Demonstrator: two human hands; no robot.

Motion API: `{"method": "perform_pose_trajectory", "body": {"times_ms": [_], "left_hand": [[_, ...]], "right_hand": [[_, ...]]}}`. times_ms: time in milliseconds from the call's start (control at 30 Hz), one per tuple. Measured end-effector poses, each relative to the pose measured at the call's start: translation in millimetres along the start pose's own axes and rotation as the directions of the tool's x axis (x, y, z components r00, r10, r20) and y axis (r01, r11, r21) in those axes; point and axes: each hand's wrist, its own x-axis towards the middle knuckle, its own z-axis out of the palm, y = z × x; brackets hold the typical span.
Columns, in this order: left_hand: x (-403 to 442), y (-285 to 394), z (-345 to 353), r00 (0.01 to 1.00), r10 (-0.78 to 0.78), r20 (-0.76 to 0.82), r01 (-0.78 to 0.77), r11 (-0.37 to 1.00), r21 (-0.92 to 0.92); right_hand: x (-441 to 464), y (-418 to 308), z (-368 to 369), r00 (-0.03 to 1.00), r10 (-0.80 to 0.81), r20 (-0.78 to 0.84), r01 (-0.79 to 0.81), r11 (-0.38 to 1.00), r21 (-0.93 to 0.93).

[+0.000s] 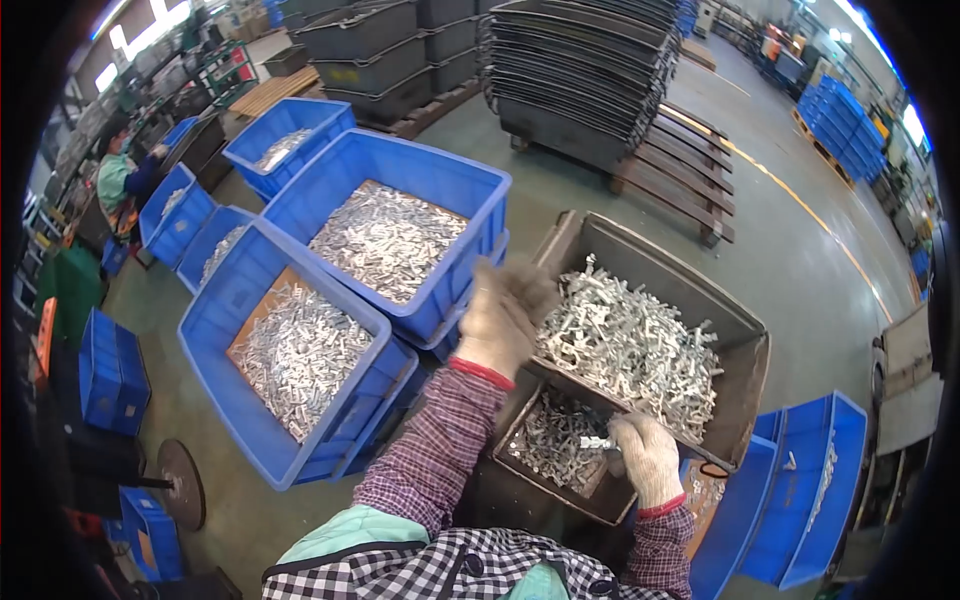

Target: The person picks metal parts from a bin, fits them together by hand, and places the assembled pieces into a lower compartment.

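My right hand (646, 458), in a pale work glove, is closed on a small shiny metal part (596, 442) above a small dark bin (512, 470) of similar loose parts. My left hand (500, 318), also gloved, is raised between the large blue crate (480, 190) and the large dark bin (745, 340). Motion smears its fingers, so whether anything is in them cannot be told. Silvery metal parts (630, 345) lie heaped in the large dark bin, just behind the small one.
Another blue crate (235, 400) of small metal pieces stands at left. Blue bins (815, 500) are at lower right. Stacked dark tubs (580, 90) and a wooden pallet (680, 175) stand behind. A person (125, 180) works at far left.
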Motion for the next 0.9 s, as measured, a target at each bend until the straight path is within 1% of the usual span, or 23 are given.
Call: {"method": "perform_pose_trajectory", "body": {"times_ms": [33, 67, 100, 167, 200, 233, 267, 333, 400, 467, 533, 567, 600, 667, 700, 733, 800, 833, 867, 900], "left_hand": [[-7, -9, 2, 0.996, -0.047, 0.07, 0.042, 0.997, 0.068], [3, -21, -10, 0.952, -0.167, 0.257, 0.175, 0.984, -0.009], [15, -37, -16, 0.859, -0.203, 0.471, 0.286, 0.952, -0.111], [-16, -39, 17, 0.902, -0.243, 0.357, 0.198, 0.967, 0.157], [-21, -38, 24, 0.944, -0.196, 0.265, 0.145, 0.969, 0.202], [-23, -47, 31, 0.963, -0.194, 0.188, 0.145, 0.959, 0.244], [-20, -58, 33, 0.976, -0.187, 0.112, 0.148, 0.946, 0.29], [-4, -66, 12, 0.971, -0.21, 0.112, 0.177, 0.952, 0.25], [6, -57, 10, 0.93, -0.274, 0.246, 0.205, 0.941, 0.271], [13, -41, 1, 0.861, -0.294, 0.414, 0.24, 0.954, 0.178], [13, -44, 11, 0.904, -0.283, 0.322, 0.229, 0.953, 0.197], [13, -45, 13, 0.923, -0.275, 0.269, 0.228, 0.954, 0.194], [12, -46, 15, 0.939, -0.267, 0.216, 0.227, 0.955, 0.192], [9, -48, 15, 0.939, -0.273, 0.207, 0.228, 0.949, 0.217], [7, -50, 15, 0.941, -0.276, 0.197, 0.232, 0.947, 0.22], [6, -49, 14, 0.94, -0.284, 0.189, 0.239, 0.944, 0.229], [4, -49, 13, 0.938, -0.299, 0.177, 0.25, 0.934, 0.253], [4, -50, 13, 0.938, -0.304, 0.168, 0.256, 0.932, 0.257], [7, -51, 14, 0.938, -0.309, 0.159, 0.262, 0.93, 0.26], [12, -49, 15, 0.917, -0.327, 0.226, 0.271, 0.931, 0.245]], "right_hand": [[4, -4, 0, 0.985, 0.166, 0.057, -0.169, 0.984, 0.062], [8, -11, -1, 0.938, 0.323, 0.124, -0.336, 0.935, 0.112], [6, -20, -2, 0.852, 0.488, 0.192, -0.515, 0.846, 0.138], [6, -26, 4, 0.834, 0.512, 0.208, -0.514, 0.856, -0.045], [8, -25, 7, 0.824, 0.525, 0.216, -0.507, 0.851, -0.136], [1, -26, 1, 0.821, 0.525, 0.225, -0.504, 0.851, -0.147], [-1, -22, -1, 0.84, 0.512, 0.183, -0.5, 0.859, -0.107], [15, -21, -23, 0.866, 0.479, 0.141, -0.489, 0.871, 0.043], [24, -10, -42, 0.819, 0.572, -0.033, -0.57, 0.82, 0.053], [30, 38, -46, 0.799, 0.523, -0.297, -0.543, 0.839, 0.014], [50, 70, -66, 0.726, 0.604, -0.328, -0.627, 0.778, 0.043], [62, 90, -66, 0.701, 0.676, -0.226, -0.689, 0.725, 0.031], [69, 118, -55, 0.728, 0.655, -0.202, -0.677, 0.733, -0.067], [85, 144, -38, 0.715, 0.696, -0.065, -0.697, 0.703, -0.144], [94, 152, -32, 0.717, 0.697, 0.003, -0.68, 0.701, -0.214], [99, 162, -18, 0.74, 0.672, -0.032, -0.659, 0.714, -0.236], [113, 181, -1, 0.706, 0.707, -0.051, -0.697, 0.678, -0.234], [123, 189, 4, 0.691, 0.723, -0.019, -0.7, 0.661, -0.271], [134, 200, 11, 0.643, 0.765, 0.023, -0.719, 0.614, -0.326], [149, 207, 16, 0.592, 0.803, 0.068, -0.739, 0.574, -0.354]]}}
